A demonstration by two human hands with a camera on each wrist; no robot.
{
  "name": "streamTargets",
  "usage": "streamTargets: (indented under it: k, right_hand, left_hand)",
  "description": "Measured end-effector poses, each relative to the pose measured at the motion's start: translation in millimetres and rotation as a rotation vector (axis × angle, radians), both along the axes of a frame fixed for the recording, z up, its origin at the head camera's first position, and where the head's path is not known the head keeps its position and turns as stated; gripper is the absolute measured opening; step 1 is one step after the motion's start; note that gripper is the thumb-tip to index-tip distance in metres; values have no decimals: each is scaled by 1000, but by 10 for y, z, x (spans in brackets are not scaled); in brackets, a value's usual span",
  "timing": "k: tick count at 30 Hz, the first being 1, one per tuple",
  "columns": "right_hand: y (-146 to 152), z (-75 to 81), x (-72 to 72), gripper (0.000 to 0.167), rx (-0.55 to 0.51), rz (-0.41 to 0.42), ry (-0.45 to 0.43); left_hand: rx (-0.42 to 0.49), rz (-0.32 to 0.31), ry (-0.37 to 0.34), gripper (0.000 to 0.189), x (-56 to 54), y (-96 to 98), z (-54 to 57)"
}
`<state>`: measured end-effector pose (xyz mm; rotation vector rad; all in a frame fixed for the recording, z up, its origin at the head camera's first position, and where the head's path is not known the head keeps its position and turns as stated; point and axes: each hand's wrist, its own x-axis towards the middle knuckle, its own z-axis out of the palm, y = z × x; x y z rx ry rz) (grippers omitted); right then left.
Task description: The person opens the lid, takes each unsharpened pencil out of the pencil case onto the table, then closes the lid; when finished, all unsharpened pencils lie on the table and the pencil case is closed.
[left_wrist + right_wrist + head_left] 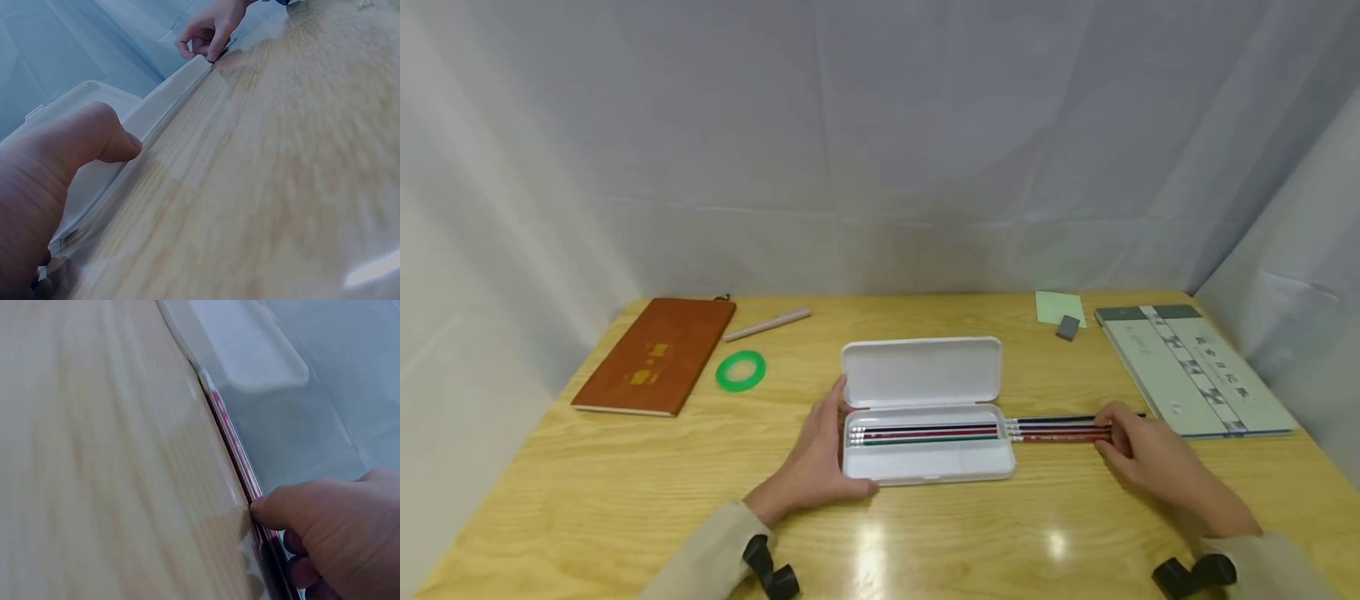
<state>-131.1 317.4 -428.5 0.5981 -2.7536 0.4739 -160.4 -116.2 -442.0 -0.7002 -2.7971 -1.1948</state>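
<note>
A white pencil case (928,462) lies on the table with its lid (922,372) raised at the back. Several pencils (931,434) lie side by side in its tray. My left hand (820,458) holds the case's left end, thumb (119,140) along the front wall and fingers round the back corner. Off the case's right end, on the table, lies a row of several dark and red pencils (1052,429), their ends right at the case wall. My right hand (1150,454) pinches this row near its right end; the thumb (275,509) presses on the pencils in the right wrist view.
A brown notebook (655,354), a pale pen (767,324) and a green tape ring (741,371) lie at left. Back right are a light green sticky note (1052,306) and a grey eraser (1067,327). A pale green book (1195,371) lies just behind my right hand.
</note>
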Motion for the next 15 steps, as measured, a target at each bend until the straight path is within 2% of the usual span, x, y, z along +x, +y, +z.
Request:
streamTargets:
  k: [2,8,12,15]
  right_hand:
    - [-101,9,-28,29,-25,26,-11]
    - [-489,100,-163,24,-70,91,-143]
    - [-761,172,-290,21,-72,136,-116]
    - [-1003,200,-389,18,-65,212,-95]
  left_hand:
    - [3,-3,10,139,7,-10,6]
    - [-3,6,21,139,7,-22,0]
    - [-7,3,11,139,1,-6,-1]
    - [-9,5,1,139,7,-11,4]
